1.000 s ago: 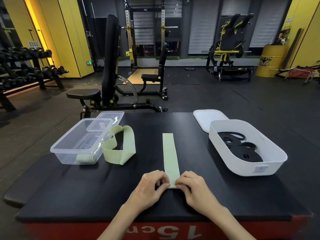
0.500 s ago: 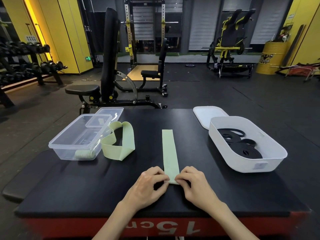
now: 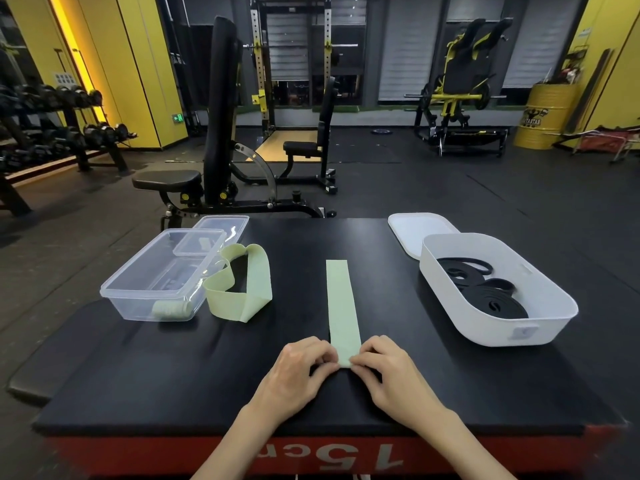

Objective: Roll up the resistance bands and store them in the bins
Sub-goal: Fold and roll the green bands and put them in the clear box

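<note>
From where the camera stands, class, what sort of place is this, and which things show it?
Most likely a gym: a dumbbell rack on the left, an adjustable weight bench behind the table, and a squat rack further back.

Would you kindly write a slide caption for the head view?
Both hands pinch the near end of a flat green band, between a clear bin and a white bin.

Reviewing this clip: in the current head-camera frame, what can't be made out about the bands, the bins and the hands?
- Near end of the flat green band: covered by the left hand and right hand; whether a roll has started is hidden.
- Rolled green band in the clear bin: blurred by the bin wall.
- Black bands in the white bin: overlapping, count unclear.
- White lid: partly behind the white bin.
</note>
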Available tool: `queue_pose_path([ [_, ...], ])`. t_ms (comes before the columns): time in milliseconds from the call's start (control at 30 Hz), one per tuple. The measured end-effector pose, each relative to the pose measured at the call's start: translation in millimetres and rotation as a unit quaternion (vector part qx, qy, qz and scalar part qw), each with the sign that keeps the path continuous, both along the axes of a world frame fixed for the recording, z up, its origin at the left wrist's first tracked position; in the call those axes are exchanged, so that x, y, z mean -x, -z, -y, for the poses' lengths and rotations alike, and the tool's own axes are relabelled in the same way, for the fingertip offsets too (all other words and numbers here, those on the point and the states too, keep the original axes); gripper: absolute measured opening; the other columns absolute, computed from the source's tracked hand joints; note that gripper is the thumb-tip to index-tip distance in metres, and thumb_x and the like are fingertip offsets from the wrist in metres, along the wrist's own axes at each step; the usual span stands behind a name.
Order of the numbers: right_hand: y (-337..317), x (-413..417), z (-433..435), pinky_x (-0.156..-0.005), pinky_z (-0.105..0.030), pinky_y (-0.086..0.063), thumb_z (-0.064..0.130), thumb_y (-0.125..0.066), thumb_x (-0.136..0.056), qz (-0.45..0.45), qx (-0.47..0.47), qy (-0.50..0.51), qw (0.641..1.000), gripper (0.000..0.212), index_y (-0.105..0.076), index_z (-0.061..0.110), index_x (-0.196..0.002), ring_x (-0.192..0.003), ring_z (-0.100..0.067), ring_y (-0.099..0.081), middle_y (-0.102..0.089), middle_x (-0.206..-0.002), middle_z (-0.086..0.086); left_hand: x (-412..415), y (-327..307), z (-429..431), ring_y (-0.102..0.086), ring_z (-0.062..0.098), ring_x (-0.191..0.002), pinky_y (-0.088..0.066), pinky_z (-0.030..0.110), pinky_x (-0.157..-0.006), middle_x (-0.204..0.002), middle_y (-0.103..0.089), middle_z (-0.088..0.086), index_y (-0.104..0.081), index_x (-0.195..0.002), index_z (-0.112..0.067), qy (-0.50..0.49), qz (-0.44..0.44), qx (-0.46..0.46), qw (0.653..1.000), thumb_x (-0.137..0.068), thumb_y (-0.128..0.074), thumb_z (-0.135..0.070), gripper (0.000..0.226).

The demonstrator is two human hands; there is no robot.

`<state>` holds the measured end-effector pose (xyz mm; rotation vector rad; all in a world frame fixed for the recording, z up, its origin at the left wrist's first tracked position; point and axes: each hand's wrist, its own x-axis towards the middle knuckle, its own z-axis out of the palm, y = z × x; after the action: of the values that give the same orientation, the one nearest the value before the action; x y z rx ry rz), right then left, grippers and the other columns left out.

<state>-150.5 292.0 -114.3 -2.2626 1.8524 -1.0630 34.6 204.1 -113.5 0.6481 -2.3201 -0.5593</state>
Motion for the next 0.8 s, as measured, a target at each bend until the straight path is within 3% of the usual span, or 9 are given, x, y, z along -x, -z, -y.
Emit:
queue_pose_path([
  [300, 1.8, -1.8, 0.5, -0.071, -0.016, -0.043, 0.014, -0.066, -0.087, -0.013, 0.017, 0.006, 1.000, 0.006, -0.071, 0.014, -0.089, -0.080, -0.010, -0.051, -0.054, -0.084, 0.006, 1.2, 3.4, 3.4, -0.057, 0.001, -0.076, -0.048, 0.016, -0.071, -0.086, -0.060, -0.013, -0.068, -0.090, -0.020, 0.009, 0.009, -0.011, 1.000, -0.089, -0.062, -0.033, 0.014],
  [567, 1.7, -1.8, -0.9, -0.071, -0.015, -0.041, 0.014, -0.063, -0.087, -0.023, 0.021, 0.003, 1.000, 0.006, -0.070, 0.014, -0.087, -0.079, -0.011, -0.051, -0.054, -0.084, 0.005, 0.4, 2.3, 1.7, -0.058, 0.001, -0.080, -0.048, 0.018, -0.075, -0.087, -0.063, -0.010, -0.070, -0.091, -0.019, 0.006, 0.017, -0.012, 1.000, -0.092, -0.051, -0.039, 0.028],
  [800, 1.5, 0.6, 0.6, -0.069, -0.019, -0.042, 0.015, -0.066, -0.087, -0.008, 0.019, 0.000, 1.000, 0.005, -0.071, 0.015, -0.085, -0.078, -0.009, -0.048, -0.051, -0.083, 0.006, 1.0, -0.6, 0.3, -0.051, -0.003, -0.072, -0.038, 0.007, -0.070, -0.086, -0.056, -0.012, -0.068, -0.089, -0.019, 0.009, 0.023, -0.004, 1.000, -0.091, -0.060, -0.029, 0.012],
])
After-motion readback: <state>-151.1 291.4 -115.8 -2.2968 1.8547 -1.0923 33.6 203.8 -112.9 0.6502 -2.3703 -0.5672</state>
